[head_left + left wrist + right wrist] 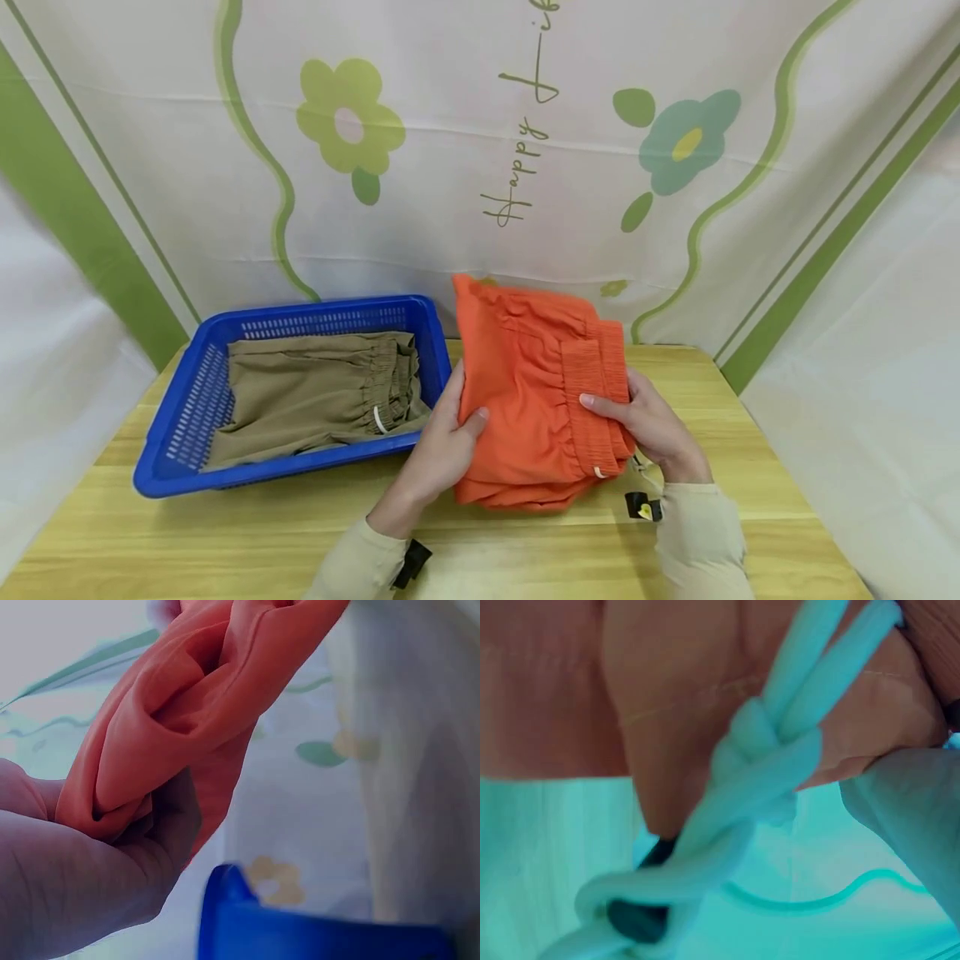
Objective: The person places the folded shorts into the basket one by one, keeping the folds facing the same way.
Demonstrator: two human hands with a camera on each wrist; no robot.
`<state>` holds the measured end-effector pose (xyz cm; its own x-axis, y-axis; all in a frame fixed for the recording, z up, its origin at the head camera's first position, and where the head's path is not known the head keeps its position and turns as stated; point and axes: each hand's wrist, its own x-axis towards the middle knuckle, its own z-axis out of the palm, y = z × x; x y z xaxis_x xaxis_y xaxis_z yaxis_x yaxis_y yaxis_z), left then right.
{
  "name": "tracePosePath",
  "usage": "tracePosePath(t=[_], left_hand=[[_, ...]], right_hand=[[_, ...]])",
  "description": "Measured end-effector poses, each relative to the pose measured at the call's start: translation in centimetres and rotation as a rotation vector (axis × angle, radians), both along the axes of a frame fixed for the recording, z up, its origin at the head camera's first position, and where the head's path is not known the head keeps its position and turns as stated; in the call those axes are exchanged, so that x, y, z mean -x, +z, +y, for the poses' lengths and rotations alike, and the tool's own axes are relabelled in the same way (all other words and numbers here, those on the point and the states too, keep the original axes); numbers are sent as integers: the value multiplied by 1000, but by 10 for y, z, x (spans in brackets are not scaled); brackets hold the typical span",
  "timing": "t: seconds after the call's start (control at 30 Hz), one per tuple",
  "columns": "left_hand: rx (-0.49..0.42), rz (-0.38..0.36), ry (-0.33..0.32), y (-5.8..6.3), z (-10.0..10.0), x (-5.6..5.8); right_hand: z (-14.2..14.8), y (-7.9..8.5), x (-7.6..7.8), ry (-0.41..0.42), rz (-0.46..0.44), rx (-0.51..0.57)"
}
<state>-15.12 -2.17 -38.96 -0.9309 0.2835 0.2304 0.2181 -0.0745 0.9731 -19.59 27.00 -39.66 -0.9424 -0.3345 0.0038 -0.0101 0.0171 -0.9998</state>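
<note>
A folded pair of orange shorts is held up over the table between both hands, its gathered elastic waistband toward the right. My left hand grips the left edge, thumb on top; in the left wrist view the folded layers of the shorts sit in its curled fingers. At the waistband, my right hand pinches the cloth with the thumb on the near face and the other fingers behind. A knotted, pale drawstring hangs close to the right wrist camera.
Left of the shorts stands a blue plastic basket holding folded khaki pants with an elastic waist and a white cord end. Both are on a wooden table. A flower-printed white curtain hangs behind the table.
</note>
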Motion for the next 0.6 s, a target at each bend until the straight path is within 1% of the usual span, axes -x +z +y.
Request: tracePosePath(t=[0.07, 0.17, 0.23, 0.3, 0.47, 0.6], left_hand=[[15, 14, 25, 5, -6, 0], [63, 52, 79, 12, -15, 1], [89, 57, 104, 16, -21, 1], [105, 44, 120, 18, -26, 1], [97, 4, 127, 23, -36, 2], [86, -16, 113, 25, -42, 3]], right_hand=[[-5, 4, -2, -10, 21, 11], [-12, 8, -4, -25, 51, 26], [-16, 9, -5, -32, 67, 35], [-21, 10, -6, -39, 80, 41], [-29, 11, -8, -42, 87, 74], [-34, 12, -10, -41, 68, 107]])
